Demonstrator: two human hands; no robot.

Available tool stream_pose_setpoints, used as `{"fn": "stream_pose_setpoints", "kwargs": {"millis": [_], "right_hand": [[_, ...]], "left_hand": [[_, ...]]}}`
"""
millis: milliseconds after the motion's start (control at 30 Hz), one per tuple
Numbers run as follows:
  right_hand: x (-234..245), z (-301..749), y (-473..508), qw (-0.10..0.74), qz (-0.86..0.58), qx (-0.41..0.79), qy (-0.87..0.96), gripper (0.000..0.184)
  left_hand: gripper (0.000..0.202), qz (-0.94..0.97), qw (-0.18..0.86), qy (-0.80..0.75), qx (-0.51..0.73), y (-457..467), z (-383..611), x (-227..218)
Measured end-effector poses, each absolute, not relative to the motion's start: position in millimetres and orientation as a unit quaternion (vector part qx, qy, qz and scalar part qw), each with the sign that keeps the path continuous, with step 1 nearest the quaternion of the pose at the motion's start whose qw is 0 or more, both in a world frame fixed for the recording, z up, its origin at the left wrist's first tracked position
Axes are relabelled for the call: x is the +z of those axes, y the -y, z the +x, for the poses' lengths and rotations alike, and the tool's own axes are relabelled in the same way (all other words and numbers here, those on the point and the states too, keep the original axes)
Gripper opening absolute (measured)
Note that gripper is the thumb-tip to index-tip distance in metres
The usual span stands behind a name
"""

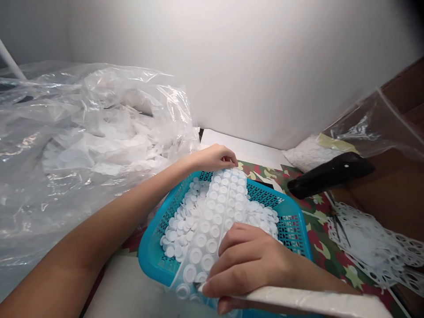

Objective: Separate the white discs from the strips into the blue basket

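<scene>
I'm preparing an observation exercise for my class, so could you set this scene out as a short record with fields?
Left hand: fingers at the strip's far end
Right hand: holding a white-handled tool over the strip's near end
Strip: translucent, with rows of round white pieces
Basket: blue, perforated, beneath the strip
Basket contents: loose white discs
Picture left: clear plastic bag
Picture right: black object, white holed sheets

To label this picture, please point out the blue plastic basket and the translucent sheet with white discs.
Blue plastic basket (149, 265): head view, near-left rim.
Translucent sheet with white discs (214, 221): head view, middle.
</scene>
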State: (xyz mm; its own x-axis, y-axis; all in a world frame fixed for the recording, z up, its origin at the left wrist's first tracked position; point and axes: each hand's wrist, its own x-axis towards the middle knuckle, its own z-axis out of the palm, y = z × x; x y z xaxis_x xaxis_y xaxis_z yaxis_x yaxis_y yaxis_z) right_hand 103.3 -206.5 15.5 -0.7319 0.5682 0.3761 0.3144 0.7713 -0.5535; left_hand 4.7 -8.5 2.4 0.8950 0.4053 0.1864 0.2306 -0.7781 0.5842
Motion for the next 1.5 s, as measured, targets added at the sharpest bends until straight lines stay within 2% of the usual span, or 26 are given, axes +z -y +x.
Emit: {"fn": "stream_pose_setpoints", "kwargs": {"millis": [200,367,467,600,667,933,1133,1300,1500], "right_hand": [[19,105,211,0.201,-0.252,0.151,0.934,0.012],[12,107,212,0.184,-0.262,0.123,0.939,0.015],[12,109,211,0.232,-0.261,0.190,0.918,0.016],[21,112,212,0.379,-0.289,0.374,0.796,0.016],[24,113,213,0.407,-0.309,0.405,0.758,0.014],[17,110,208,0.285,-0.210,0.327,0.876,0.015],[12,110,207,0.295,-0.144,0.265,0.907,0.020],[16,108,210,0.305,-0.243,0.252,0.885,0.015],[23,107,211,0.266,-0.266,0.266,0.888,0.010]], "left_hand": [[0.025,0.930,0.287,-0.172,0.151,9,5,3],[0.025,0.931,0.285,-0.174,0.150,10,5,4],[0.025,0.931,0.283,-0.174,0.149,10,5,3],[0.026,0.932,0.282,-0.171,0.149,9,5,3],[0.026,0.932,0.282,-0.170,0.150,9,5,2],[0.027,0.931,0.281,-0.168,0.159,8,5,1],[0.026,0.931,0.285,-0.166,0.158,8,5,0],[0.025,0.931,0.284,-0.167,0.157,9,5,1],[0.026,0.931,0.284,-0.167,0.158,8,5,0]]}}
